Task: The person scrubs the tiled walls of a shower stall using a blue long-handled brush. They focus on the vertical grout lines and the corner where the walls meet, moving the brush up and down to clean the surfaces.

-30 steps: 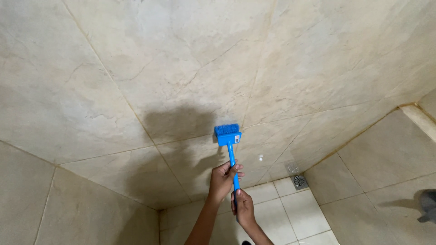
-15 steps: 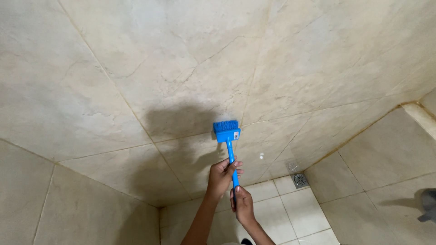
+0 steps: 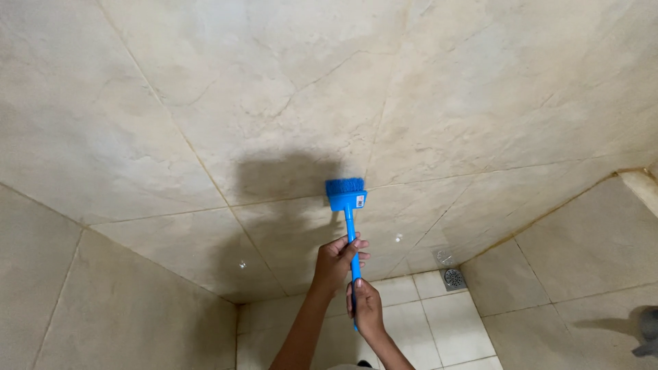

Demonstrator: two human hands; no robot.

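I am seeing both hands wrapping closed around the handle of a blue scrub brush (image 3: pixel 347 214), the left hand (image 3: pixel 337 262) gripping higher, the right hand (image 3: pixel 365 306) just below. The brush's bristles are pressing against the beige tiled wall (image 3: pixel 288 103), up and left of the floor drain (image 3: pixel 452 277).

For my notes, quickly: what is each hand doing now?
Left hand: closed on the blue brush handle, upper grip.
Right hand: closed on the handle's lower end.
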